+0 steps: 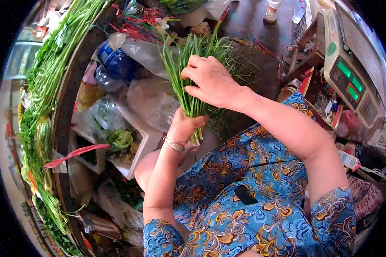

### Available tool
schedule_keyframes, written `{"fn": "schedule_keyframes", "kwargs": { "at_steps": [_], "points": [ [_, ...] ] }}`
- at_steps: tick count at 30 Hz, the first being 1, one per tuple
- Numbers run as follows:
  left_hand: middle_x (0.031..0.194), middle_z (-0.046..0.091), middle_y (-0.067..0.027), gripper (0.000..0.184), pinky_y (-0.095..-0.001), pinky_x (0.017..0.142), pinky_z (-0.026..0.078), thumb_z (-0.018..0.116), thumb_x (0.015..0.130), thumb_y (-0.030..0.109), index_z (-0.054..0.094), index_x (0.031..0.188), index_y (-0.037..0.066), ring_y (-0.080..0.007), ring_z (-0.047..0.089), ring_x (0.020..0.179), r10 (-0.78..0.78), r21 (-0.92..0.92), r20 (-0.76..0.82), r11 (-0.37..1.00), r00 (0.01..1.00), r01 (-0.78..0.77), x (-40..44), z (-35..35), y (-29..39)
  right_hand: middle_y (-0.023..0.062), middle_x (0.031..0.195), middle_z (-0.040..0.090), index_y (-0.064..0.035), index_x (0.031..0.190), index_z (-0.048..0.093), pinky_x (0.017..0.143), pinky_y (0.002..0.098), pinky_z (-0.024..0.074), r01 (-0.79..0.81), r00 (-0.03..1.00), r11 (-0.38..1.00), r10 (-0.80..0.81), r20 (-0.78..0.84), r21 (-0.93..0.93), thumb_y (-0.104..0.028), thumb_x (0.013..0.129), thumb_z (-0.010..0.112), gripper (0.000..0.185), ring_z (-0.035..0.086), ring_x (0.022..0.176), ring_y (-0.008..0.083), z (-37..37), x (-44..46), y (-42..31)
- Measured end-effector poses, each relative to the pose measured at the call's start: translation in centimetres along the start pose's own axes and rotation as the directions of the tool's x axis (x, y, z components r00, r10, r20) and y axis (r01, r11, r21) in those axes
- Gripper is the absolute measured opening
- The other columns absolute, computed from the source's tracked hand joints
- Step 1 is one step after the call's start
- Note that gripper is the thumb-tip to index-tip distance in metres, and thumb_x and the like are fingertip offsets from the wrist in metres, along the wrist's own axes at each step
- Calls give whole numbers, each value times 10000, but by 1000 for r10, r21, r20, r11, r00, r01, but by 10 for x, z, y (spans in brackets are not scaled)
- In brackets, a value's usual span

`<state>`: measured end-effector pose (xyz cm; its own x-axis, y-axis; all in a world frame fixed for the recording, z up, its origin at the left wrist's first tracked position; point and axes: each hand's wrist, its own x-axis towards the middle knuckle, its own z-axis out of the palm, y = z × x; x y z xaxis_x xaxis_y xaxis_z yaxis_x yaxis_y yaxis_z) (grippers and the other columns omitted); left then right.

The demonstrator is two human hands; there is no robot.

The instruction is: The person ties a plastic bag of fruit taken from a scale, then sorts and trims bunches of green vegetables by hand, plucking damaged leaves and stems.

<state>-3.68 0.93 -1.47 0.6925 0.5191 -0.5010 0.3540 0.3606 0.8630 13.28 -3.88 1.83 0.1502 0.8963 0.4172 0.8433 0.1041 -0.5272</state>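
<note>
A bunch of long, thin green leaves that look like chives (186, 92) is upright in front of me, its cut stem ends pointing down. My left hand (186, 126), with a silver bracelet at the wrist, is closed round the lower stems, whose ends stick out below the fist. Higher up, my right hand (212, 81) lies across the leaves, its fingers bent in among them. The palm side of that hand and its fingertips are partly hidden. Loose green scraps (240, 64) lie behind the bunch on the right.
Leafy greens with long stems (51, 94) line a curved ledge at left. Under it are plastic bags (152, 100), a blue container (116, 62) and a white foam box (143, 145). A lit digital scale (345, 73) stands at right. A person's foot (270, 16) shows at the top.
</note>
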Motion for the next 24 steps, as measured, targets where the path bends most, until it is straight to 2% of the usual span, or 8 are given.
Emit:
{"fn": "schedule_keyframes", "kwargs": {
  "at_steps": [5, 8, 10, 11, 15, 18, 21, 24],
  "points": [
    [894, 625, 1, 352, -254, 653, 477, 661, 696, -49, 575, 1034, 3, -98, 583, 752, 47, 172, -49, 984, 998, -38, 1, 7, -3, 90, 875, 550, -63, 879, 659, 771, 405, 426, -76, 997, 997, 76, 9, -15, -197, 753, 664, 184, 566, 832, 280, 6, -1, -2],
    [866, 619, 11, 338, -257, 647, 477, 648, 689, -55, 582, 1014, 8, -92, 575, 742, 31, 117, -36, 993, 999, -26, 0, 6, -3, 97, 813, 558, -40, 834, 649, 727, 385, 442, -65, 998, 995, 66, -10, 81, -157, 757, 648, 140, 575, 779, 282, 6, 2, 3],
    [856, 616, 13, 329, -258, 643, 477, 649, 691, -53, 583, 1008, 10, -91, 573, 734, 41, 84, -29, 996, 999, -38, -1, 4, -2, 99, 770, 556, -19, 811, 632, 673, 346, 450, -96, 995, 938, 88, 38, 334, -116, 763, 631, 108, 578, 738, 257, 1, 3, 7],
    [849, 614, 12, 324, -259, 639, 476, 650, 692, -51, 585, 1004, 11, -91, 570, 729, 37, 59, -20, 998, 999, -36, -1, 3, -2, 99, 770, 556, -19, 811, 632, 673, 346, 450, -95, 995, 937, 87, 39, 336, -116, 763, 631, 108, 578, 738, 257, -2, 4, 8],
    [882, 624, -45, 383, -291, 630, 493, 661, 706, -76, 567, 1066, 14, -151, 588, 721, 0, 31, -7, 1000, 1000, 0, 4, -7, -6, 53, 748, 547, -6, 802, 620, 670, 289, 440, -151, 988, 848, 106, 116, 508, -96, 784, 639, 94, 552, 712, 150, -12, 2, 14],
    [889, 628, -53, 399, -297, 630, 496, 651, 703, -79, 563, 1081, 13, -156, 592, 727, 17, 36, 8, 999, 1000, -17, 5, -10, -7, -27, 748, 569, -11, 792, 627, 686, 236, 433, -345, 936, 636, 180, 303, 690, -78, 826, 627, 75, 518, 741, 47, -12, 2, 22],
    [899, 635, -56, 408, -292, 630, 497, 650, 705, -76, 562, 1093, 14, -158, 595, 728, 35, 3, 9, 999, 999, -35, 5, -11, -8, -36, 755, 583, -25, 800, 630, 686, 214, 430, -391, 920, 518, 218, 325, 761, -80, 839, 622, 68, 515, 737, 32, -16, 3, 24],
    [916, 644, -58, 407, -282, 627, 497, 651, 714, -64, 564, 1103, 14, -154, 600, 735, 26, -8, 19, 1000, 999, -26, 6, -14, -9, -35, 766, 591, -37, 844, 632, 680, 204, 434, -416, 908, 508, 188, 374, 754, -117, 868, 604, 88, 523, 722, 38, -34, 5, 20]
  ]
}}
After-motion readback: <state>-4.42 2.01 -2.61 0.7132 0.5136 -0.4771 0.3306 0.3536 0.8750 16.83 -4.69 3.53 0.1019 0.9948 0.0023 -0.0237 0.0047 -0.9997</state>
